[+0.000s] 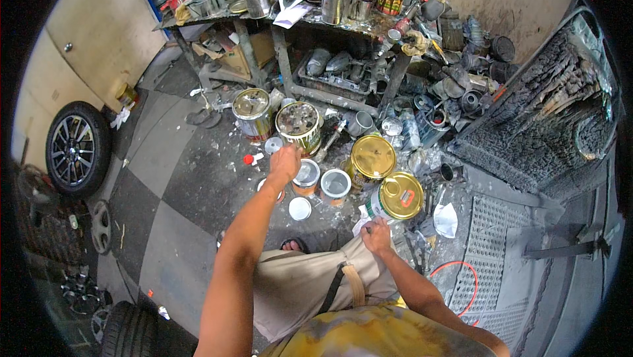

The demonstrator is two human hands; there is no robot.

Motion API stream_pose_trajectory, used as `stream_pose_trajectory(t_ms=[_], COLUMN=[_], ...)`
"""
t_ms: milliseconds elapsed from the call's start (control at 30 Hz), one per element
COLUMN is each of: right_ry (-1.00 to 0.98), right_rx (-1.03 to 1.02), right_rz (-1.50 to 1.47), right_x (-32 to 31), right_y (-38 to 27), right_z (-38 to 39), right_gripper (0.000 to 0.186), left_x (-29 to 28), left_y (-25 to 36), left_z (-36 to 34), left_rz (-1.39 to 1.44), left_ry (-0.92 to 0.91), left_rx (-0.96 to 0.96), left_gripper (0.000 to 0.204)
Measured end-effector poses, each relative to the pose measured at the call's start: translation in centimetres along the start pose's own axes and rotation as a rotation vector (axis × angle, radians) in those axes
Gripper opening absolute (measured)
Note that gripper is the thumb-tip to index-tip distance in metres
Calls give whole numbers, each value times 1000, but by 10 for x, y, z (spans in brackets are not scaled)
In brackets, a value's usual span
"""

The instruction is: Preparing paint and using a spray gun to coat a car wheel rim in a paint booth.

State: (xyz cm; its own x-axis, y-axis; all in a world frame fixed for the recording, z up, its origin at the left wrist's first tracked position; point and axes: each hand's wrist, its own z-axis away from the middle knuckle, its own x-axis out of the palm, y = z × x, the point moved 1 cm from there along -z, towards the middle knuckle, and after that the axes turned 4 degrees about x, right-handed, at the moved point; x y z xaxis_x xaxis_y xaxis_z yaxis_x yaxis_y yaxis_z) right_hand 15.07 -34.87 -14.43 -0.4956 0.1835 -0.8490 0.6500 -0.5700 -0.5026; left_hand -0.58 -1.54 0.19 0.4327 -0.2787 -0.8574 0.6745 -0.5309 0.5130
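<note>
My left hand (285, 163) reaches forward among the paint cans, its fingers curled; what they hold, if anything, is hidden. Just beyond it stands a large paint can (299, 122) with a crusted, paint-stained lid. Beside the hand sits a small orange-and-white tub (306, 177), with a white-rimmed tub (335, 186) to its right. My right hand (377, 237) is closed near my knee around something small and dark that I cannot make out. Close to it are a green-and-white can with a gold lid (400, 196) and, farther off, another gold-lidded can (372, 157).
A white round lid (300, 209) lies on the floor before my foot. Ahead, a cluttered workbench (277, 24) holds several tins. At right are a perforated metal plate (484, 258) and an orange hose (476, 284). A wheel (78, 149) leans at the left wall.
</note>
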Motion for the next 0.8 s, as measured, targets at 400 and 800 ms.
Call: stream_pose_trajectory(t_ms=[400,800], right_ry=[52,41], right_rx=[-39,-52], right_rz=[-21,-28], right_x=[0,5], right_y=[-2,4], right_z=[1,-1], right_gripper=[22,23], left_x=[6,17], left_y=[-7,-4], left_z=[-2,-2], left_rz=[-71,-82], left_ry=[-54,-67], left_rx=[-19,32], left_gripper=[31,28])
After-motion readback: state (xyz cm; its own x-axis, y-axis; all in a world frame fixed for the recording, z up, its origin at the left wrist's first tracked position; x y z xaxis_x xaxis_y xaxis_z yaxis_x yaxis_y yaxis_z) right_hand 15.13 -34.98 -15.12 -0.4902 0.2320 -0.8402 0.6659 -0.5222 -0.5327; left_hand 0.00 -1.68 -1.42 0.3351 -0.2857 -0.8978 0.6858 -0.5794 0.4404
